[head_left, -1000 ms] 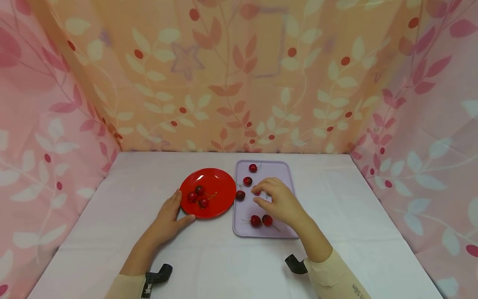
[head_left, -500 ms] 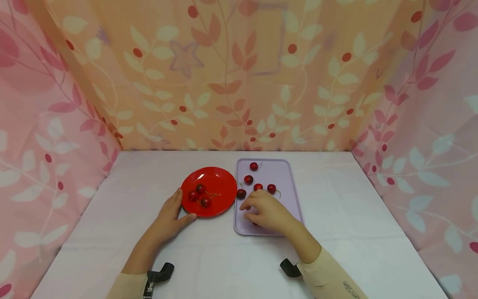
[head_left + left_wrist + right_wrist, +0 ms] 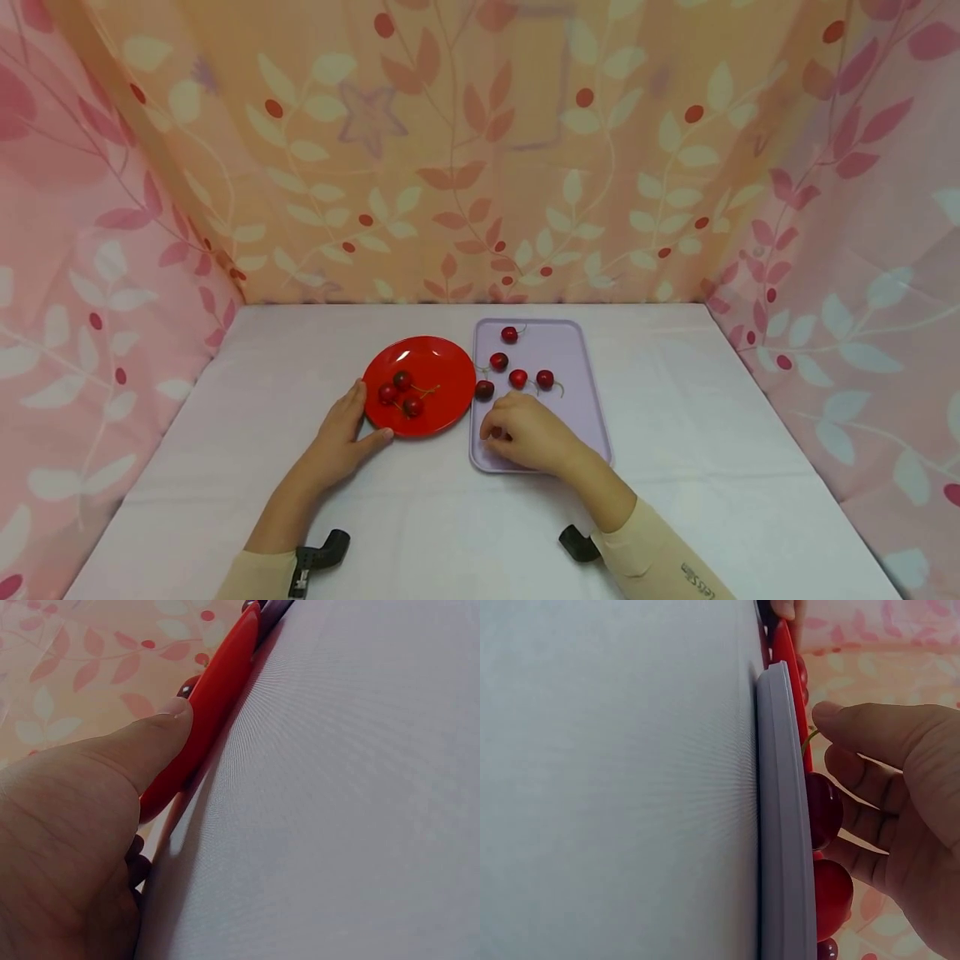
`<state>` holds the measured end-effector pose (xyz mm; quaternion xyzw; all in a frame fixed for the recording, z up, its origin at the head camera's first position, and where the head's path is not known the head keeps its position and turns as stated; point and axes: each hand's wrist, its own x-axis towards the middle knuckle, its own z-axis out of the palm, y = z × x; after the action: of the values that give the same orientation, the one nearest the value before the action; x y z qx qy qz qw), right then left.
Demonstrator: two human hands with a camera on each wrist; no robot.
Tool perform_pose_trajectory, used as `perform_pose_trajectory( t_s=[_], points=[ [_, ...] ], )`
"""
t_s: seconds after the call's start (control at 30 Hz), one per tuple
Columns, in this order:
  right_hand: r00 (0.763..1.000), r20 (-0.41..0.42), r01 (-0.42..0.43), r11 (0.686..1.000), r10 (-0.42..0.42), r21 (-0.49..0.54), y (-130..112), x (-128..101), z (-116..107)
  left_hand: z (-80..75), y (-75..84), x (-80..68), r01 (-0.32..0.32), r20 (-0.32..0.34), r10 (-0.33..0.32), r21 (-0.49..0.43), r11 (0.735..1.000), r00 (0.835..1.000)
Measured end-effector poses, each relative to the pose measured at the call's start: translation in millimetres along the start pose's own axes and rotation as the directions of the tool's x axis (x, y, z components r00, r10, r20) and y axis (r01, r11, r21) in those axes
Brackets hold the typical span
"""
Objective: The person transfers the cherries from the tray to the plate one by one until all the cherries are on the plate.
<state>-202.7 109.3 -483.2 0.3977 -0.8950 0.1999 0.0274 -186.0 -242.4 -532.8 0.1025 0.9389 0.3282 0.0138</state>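
My left hand (image 3: pixel 341 437) lies against the left and near rim of the red plate (image 3: pixel 450 392). Its thumb touches the rim in the left wrist view, with the fingers spread along the side. Three cherries (image 3: pixel 402 381) with stems sit on the plate. Over the near part of the lilac tray (image 3: pixel 581 350), my right hand (image 3: pixel 532 433) bends its fingers around a dark cherry (image 3: pixel 823 811). In the right wrist view the thumb tip meets the cherry's stem (image 3: pixel 810 737), and a gap shows between thumb and forefinger. Part of this cherry is hidden by the hand in the head view.
Several other cherries (image 3: pixel 517 378) lie on the tray's far half. Another red cherry (image 3: pixel 832 900) shows beside the right hand. Plate and tray stand side by side on a white cloth (image 3: pixel 675 400). Patterned curtains (image 3: pixel 465 167) enclose the table at the back and sides.
My right hand has moved left and nearer across the tray, uncovering two cherries in the middle. Its fingers have since bent in closer around the near cherry. The left hand stays at the plate.
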Motion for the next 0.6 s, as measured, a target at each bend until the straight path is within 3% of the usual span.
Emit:
perform_pose_trajectory(
  t_s=[0.3, 0.6],
  points=[
    [0.999, 0.018, -0.027, 0.999, 0.028, -0.017, -2.2, -3.1, -4.9, 3.3, 0.8, 0.0, 0.007, -0.005, -0.007, 0.002, 1.000, 1.000],
    [0.987, 0.025, -0.160, 0.985, 0.159, 0.070, -4.7, -6.4, -30.6, 2.4, 0.6, -0.6, -0.002, -0.011, 0.002, 0.002, 1.000, 1.000]
  ],
)
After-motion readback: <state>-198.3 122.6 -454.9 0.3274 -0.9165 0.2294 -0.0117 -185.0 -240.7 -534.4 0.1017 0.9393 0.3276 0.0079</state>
